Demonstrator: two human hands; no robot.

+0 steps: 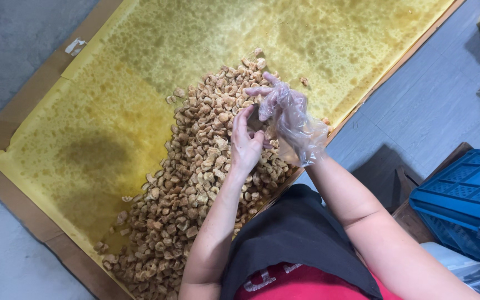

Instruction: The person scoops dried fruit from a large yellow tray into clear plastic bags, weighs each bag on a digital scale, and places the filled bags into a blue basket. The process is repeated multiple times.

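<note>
— Fingers?
— My left hand [245, 145] pinches the clear glove's [293, 125] cuff on the right hand [284, 119], fingers loose, above the fried pieces [195, 183] at the counter's [6, 183] near edge.

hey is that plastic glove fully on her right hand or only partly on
Partly on. The clear plastic glove hangs loose and crumpled around the right hand, while the bare left hand grips its edge above the fried pieces.

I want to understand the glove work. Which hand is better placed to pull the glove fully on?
Probably the left hand: it is bare and its fingers grip the clear plastic glove half-covering the right hand, above the fried pieces.
</note>
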